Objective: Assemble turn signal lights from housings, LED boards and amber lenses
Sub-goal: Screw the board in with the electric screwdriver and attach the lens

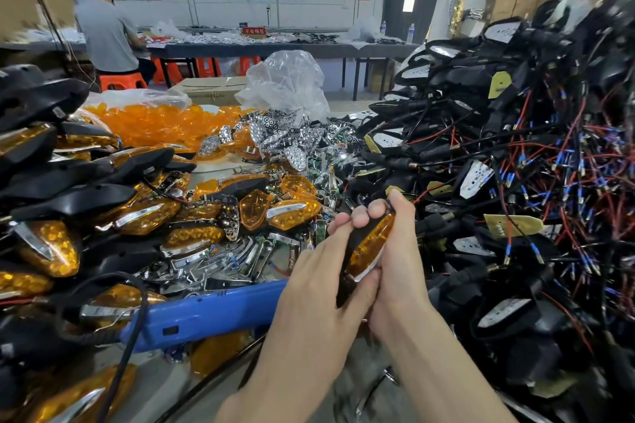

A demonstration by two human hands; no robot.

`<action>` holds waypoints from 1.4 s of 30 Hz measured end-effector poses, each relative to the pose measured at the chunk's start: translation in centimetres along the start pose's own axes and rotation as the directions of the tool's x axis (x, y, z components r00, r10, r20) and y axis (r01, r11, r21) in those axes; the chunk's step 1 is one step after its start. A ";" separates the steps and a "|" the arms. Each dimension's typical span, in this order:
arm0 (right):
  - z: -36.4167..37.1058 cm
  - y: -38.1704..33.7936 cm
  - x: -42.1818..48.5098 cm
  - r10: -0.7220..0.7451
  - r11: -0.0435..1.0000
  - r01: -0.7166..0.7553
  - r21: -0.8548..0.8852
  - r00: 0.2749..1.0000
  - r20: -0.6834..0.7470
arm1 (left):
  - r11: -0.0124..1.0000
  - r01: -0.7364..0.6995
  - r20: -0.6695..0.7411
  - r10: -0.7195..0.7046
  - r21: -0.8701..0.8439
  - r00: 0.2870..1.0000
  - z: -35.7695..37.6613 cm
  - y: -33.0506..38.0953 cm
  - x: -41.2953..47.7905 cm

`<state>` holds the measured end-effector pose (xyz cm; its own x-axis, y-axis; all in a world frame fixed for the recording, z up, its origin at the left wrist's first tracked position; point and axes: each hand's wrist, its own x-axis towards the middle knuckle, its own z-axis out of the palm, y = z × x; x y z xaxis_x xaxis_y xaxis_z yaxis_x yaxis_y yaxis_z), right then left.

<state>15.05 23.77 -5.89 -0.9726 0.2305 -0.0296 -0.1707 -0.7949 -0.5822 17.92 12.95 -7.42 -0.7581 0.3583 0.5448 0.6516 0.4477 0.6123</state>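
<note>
Between both hands I hold one turn signal light (369,247), an amber lens with a chrome edge on a black housing, tilted upright. My left hand (319,282) grips its left side, fingertips curled over the top. My right hand (400,251) wraps around its right side with the thumb up at the top end. Loose amber lenses (154,122) are heaped at the back left. Black housings with LED boards and red and blue wires (515,182) are piled high on the right. Chrome reflectors (275,134) lie in the middle.
Finished amber lights (62,216) are stacked on the left. A blue plastic tool body (206,312) lies in front of the hands. A clear plastic bag (288,82) and a cardboard box stand behind. A person in grey works at a far table (110,34).
</note>
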 end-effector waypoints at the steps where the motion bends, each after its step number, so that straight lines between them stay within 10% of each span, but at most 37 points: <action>1: -0.1 0.0 0.0 0.001 1.000 -0.001 0.006 1.000 0.010 | 1.000 0.005 0.003 -0.005 -0.001 1.000 0.0 0.1 0.0; 11: 0.2 1.0 -0.5 -0.081 0.968 0.095 -0.231 0.994 0.072 | 0.934 -0.111 -0.013 0.123 0.338 0.992 -1.3 -0.7 0.4; 26: 0.1 1.1 -0.8 0.051 0.980 -0.021 -0.199 0.988 0.147 | 0.987 0.009 -0.004 -0.009 0.162 1.000 -3.0 -0.9 -2.6; 31: 0.7 1.3 -1.1 0.193 0.979 -0.180 -0.092 0.969 0.155 | 0.962 0.207 -0.101 -0.227 -0.180 0.969 -2.3 -1.0 -0.2; 42: 0.1 1.1 -1.3 -0.024 0.813 0.087 -0.576 0.993 0.117 | 0.937 0.207 -0.213 -0.272 -0.281 0.939 -2.8 -1.8 0.6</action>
<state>16.07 22.56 -6.37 -0.9800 0.1824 0.0791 -0.1325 -0.3026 -0.9439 16.38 10.08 -6.59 -0.8834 0.0403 0.4670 0.4602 0.2635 0.8478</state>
